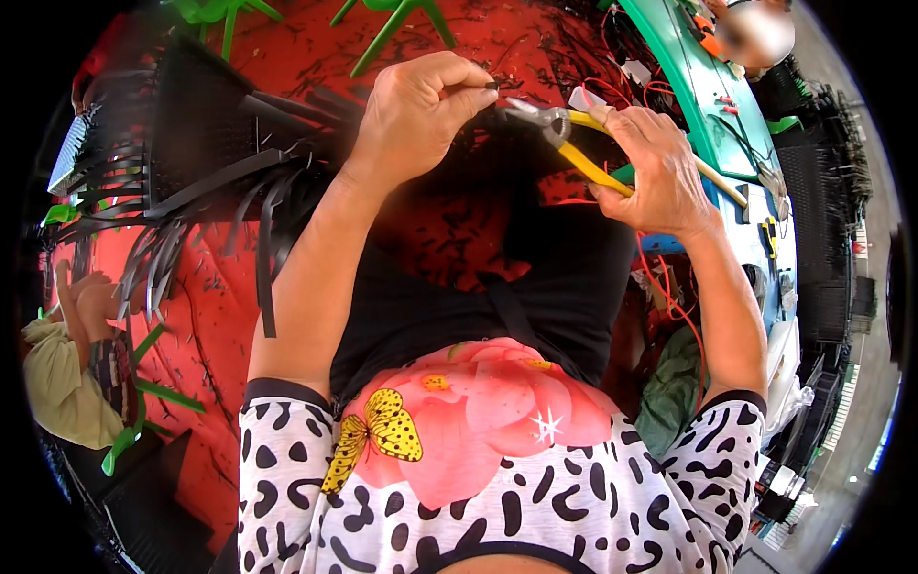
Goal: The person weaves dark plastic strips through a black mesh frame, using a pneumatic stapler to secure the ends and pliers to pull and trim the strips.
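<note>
My left hand (411, 115) is raised in front of me, thumb and index finger pinched on a small black scrap of strip (494, 86). Facing it from the right, my right hand (660, 167) grips a pair of pliers (588, 163) with yellow handles. The handles are spread apart, and the metal jaws point left, a short way from my left fingertips. Beside my left forearm stands a woven black piece (206, 115) with loose flat black strips (177, 244) hanging from it. Its full shape is hidden by blur and my arm.
To the right runs a green and blue table (717, 115) with tools on it. A thin red hose (669, 292) dangles beside my right arm. Green chairs (392, 29) stand on the red floor (306, 43), which is littered with black scraps. Another person (76, 373) sits at left.
</note>
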Action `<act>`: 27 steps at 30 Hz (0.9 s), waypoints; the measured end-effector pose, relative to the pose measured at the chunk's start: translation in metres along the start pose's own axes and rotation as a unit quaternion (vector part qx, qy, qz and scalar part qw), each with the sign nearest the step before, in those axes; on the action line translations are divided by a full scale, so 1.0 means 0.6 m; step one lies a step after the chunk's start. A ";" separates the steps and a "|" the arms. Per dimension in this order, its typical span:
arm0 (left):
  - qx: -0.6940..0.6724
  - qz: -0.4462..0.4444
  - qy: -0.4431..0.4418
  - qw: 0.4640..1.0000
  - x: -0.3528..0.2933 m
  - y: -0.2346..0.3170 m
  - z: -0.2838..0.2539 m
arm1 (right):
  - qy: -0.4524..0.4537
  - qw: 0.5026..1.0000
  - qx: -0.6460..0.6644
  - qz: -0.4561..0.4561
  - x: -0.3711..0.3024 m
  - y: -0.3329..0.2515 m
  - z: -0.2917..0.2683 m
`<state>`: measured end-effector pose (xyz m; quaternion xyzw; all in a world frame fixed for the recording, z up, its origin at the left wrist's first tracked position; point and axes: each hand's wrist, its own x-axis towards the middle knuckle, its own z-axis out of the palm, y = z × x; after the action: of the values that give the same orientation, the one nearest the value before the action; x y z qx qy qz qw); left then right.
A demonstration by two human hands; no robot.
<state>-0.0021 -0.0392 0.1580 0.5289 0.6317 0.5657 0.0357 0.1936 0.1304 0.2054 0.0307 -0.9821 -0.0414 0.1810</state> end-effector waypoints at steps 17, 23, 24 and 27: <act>-0.073 -0.008 -0.087 0.993 0.000 -0.001 -0.026 | 0.025 0.998 0.056 0.011 -0.020 0.033 0.028; -0.086 0.025 -0.143 0.986 0.001 0.013 -0.033 | 0.066 0.948 0.111 0.290 -0.196 0.091 0.001; -0.086 0.025 -0.145 0.985 0.001 0.012 -0.028 | 0.075 0.936 0.108 0.326 -0.234 0.105 0.000; 0.012 -0.014 -0.041 0.999 0.000 0.005 -0.009 | 0.086 0.875 0.195 0.435 -0.317 0.110 -0.007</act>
<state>-0.0039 -0.0438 0.1620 0.5427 0.6441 0.5354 0.0630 0.3695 0.2102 0.1483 -0.3617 -0.8651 0.2362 0.2547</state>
